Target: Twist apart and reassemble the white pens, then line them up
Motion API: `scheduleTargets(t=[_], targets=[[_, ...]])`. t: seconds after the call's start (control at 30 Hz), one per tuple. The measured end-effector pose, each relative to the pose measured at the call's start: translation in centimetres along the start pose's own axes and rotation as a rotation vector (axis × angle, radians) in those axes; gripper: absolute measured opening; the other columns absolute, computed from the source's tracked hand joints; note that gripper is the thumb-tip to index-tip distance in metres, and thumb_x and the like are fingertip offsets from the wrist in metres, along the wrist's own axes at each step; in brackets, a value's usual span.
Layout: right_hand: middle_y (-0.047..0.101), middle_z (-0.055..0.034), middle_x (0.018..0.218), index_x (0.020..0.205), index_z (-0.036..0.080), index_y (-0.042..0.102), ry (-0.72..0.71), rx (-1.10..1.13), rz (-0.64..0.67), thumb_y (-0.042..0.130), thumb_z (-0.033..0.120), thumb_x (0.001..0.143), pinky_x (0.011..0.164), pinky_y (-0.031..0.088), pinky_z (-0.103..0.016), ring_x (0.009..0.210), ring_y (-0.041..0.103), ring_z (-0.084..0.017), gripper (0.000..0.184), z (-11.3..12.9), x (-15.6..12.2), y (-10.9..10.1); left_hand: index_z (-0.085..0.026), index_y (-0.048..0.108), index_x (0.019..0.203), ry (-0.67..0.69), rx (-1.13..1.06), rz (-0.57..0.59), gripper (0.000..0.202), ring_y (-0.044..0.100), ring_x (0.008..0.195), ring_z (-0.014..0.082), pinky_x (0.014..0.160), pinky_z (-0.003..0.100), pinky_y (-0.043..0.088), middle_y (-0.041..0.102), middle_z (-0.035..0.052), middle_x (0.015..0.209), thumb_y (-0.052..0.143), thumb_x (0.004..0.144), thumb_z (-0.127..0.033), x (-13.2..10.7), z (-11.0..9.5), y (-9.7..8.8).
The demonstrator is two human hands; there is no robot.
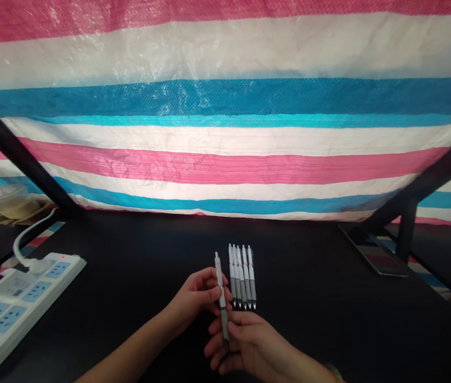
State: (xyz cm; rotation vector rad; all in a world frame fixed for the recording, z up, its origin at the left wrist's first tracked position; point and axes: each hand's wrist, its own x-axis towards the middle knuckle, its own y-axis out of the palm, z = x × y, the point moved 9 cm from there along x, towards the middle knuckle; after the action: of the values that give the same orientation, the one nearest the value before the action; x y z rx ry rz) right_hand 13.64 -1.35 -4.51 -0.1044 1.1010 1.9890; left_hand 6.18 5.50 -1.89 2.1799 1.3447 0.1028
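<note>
A white and grey click pen (222,303) stands nearly upright in front of me, its clicker end up and its tip down. My left hand (201,292) pinches its white upper barrel between thumb and fingers. Around the grey grip near the tip, my right hand (249,340) is closed, with the thumb on one side and the fingers behind. Just beyond, several matching pens (242,276) lie side by side in a neat row on the black table (149,255), tips towards me.
A white power strip (42,298) with a plugged-in white adapter lies at the left. Behind it stands a plastic cup with a straw (0,194). At the right rests a dark phone-like device (377,255) by a black frame bar (428,181). A striped sheet (225,165) closes off the back.
</note>
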Motion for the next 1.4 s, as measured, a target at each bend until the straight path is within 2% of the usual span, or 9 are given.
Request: scheduleTargets(t=[0.07, 0.17, 0.37, 0.53, 0.7, 0.87, 1.07, 1.23, 1.4], targets=[[0.075, -0.0129, 0.085, 0.102, 0.012, 0.057, -0.011, 0.005, 0.007, 0.074, 0.044, 0.08, 0.07, 0.05, -0.032, 0.074, 0.073, -0.021, 0.043, 0.1, 0.0, 0.0, -0.014, 0.066, 0.092, 0.016, -0.001, -0.013, 0.017, 0.071, 0.07, 0.0182, 0.059, 0.023, 0.05, 0.072, 0.0075, 0.082, 0.075, 0.08, -0.023, 0.0, -0.2, -0.1], [0.073, -0.0067, 0.075, 0.094, 0.013, 0.056, -0.019, -0.02, 0.014, 0.081, 0.033, 0.074, 0.065, 0.049, -0.029, 0.065, 0.07, -0.017, 0.037, 0.1, 0.1, -0.1, -0.014, 0.065, 0.092, 0.015, 0.003, -0.007, 0.017, 0.071, 0.07, 0.0182, 0.063, 0.025, 0.051, 0.073, 0.0077, 0.082, 0.074, 0.081, -0.022, 0.0, -0.2, 0.1], [0.073, -0.0128, 0.083, 0.097, 0.009, 0.061, 0.005, 0.011, 0.017, 0.072, 0.042, 0.08, 0.067, 0.05, -0.031, 0.07, 0.071, -0.019, 0.039, 0.1, 0.3, 0.0, -0.014, 0.065, 0.093, 0.015, 0.007, 0.0, 0.019, 0.072, 0.071, 0.0192, 0.065, 0.027, 0.051, 0.073, 0.0076, 0.082, 0.075, 0.08, -0.023, 0.0, 0.0, 0.0], [0.066, -0.0014, 0.067, 0.089, 0.011, 0.061, -0.027, -0.012, 0.018, 0.082, 0.033, 0.073, 0.056, 0.047, -0.025, 0.054, 0.062, -0.011, 0.034, 0.0, 0.5, -0.2, -0.013, 0.065, 0.092, 0.021, -0.007, 0.019, 0.02, 0.072, 0.071, 0.0189, 0.066, 0.028, 0.053, 0.073, 0.0071, 0.081, 0.076, 0.079, -0.023, 0.2, 0.3, -0.1], [0.072, -0.0095, 0.076, 0.095, 0.01, 0.061, -0.03, -0.009, -0.016, 0.075, 0.049, 0.077, 0.056, 0.046, -0.025, 0.06, 0.066, -0.014, 0.045, 0.0, 0.5, -0.5, -0.014, 0.065, 0.091, 0.048, -0.011, -0.026, 0.022, 0.072, 0.071, 0.0191, 0.069, 0.03, 0.054, 0.074, 0.0069, 0.08, 0.078, 0.078, -0.025, 0.2, 0.1, -0.5], [0.064, 0.0012, 0.059, 0.08, 0.014, 0.058, -0.027, -0.075, -0.039, 0.084, 0.039, 0.069, 0.046, 0.038, -0.02, 0.045, 0.056, -0.008, 0.039, -0.3, 0.7, -0.9, -0.014, 0.065, 0.091, 0.054, -0.018, -0.035, 0.021, 0.072, 0.072, 0.0197, 0.071, 0.031, 0.053, 0.074, 0.0075, 0.081, 0.078, 0.078, -0.024, 0.1, 0.1, -0.3], [0.067, -0.0042, 0.056, 0.081, 0.011, 0.064, -0.026, -0.062, -0.03, 0.075, 0.055, 0.073, 0.045, 0.037, -0.021, 0.042, 0.056, -0.009, 0.047, -0.6, 1.1, -1.4, -0.014, 0.066, 0.088, 0.105, -0.073, -0.055, 0.018, 0.07, 0.07, 0.0178, 0.07, 0.029, 0.052, 0.073, 0.0049, 0.076, 0.078, 0.077, -0.021, 0.1, 0.0, -0.2], [0.068, -0.0063, 0.054, 0.079, 0.01, 0.066, -0.008, -0.059, -0.025, 0.075, 0.057, 0.071, 0.045, 0.036, -0.022, 0.039, 0.055, -0.009, 0.049, -0.3, 1.0, -1.0, -0.014, 0.066, 0.086, 0.111, -0.113, -0.083, 0.019, 0.069, 0.069, 0.0166, 0.07, 0.028, 0.053, 0.071, 0.0037, 0.076, 0.079, 0.075, -0.021, 0.0, 0.3, -0.3], [0.075, -0.015, 0.082, 0.098, 0.006, 0.069, -0.019, 0.013, -0.022, 0.072, 0.053, 0.075, 0.063, 0.047, -0.029, 0.064, 0.069, -0.018, 0.052, 0.4, 0.4, -0.2, -0.015, 0.068, 0.093, 0.141, 0.061, -0.138, 0.02, 0.07, 0.072, 0.0172, 0.068, 0.027, 0.053, 0.071, 0.0055, 0.083, 0.076, 0.08, -0.026, -0.1, -0.4, -0.8]])
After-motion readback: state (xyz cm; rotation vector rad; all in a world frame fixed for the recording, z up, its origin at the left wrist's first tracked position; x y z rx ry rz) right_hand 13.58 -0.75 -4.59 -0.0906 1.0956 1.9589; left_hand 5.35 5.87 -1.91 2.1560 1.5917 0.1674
